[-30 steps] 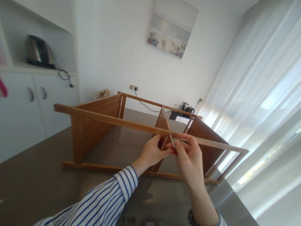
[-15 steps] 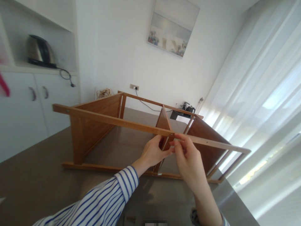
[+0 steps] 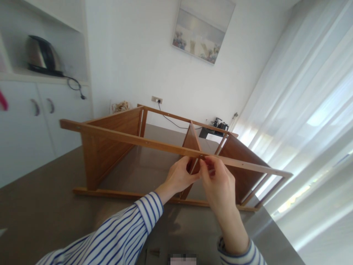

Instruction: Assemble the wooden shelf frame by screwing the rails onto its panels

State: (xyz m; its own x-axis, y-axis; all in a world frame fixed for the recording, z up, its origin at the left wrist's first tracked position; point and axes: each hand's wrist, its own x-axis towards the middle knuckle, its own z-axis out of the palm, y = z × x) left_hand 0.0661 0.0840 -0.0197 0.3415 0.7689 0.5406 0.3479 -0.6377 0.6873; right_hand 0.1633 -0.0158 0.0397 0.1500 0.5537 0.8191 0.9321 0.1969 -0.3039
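A brown wooden shelf frame (image 3: pixel 110 138) lies on its side on a grey table (image 3: pixel 41 206). My left hand (image 3: pixel 180 178) holds the middle divider panel (image 3: pixel 191 141) just under the near rail (image 3: pixel 154 145), fingers curled against the wood. My right hand (image 3: pixel 217 182) is pinched at the joint where the rail crosses the divider, fingertips closed on a small metal piece (image 3: pixel 201 156), a screw or key, that I cannot make out clearly. Both sleeves are blue-and-white striped.
A kettle (image 3: pixel 40 55) stands in a white shelf niche above cabinet doors (image 3: pixel 33 117) at left. A wall socket with a cable (image 3: pixel 157 100), a picture (image 3: pixel 202 31) and sheer curtains (image 3: pixel 311 121) at right surround the table. Small dark parts (image 3: pixel 154 253) lie at the table's near edge.
My right hand has brought the thin metal piece up from below the rail to the joint hole and pinched tighter there. My left hand has stayed on the divider.
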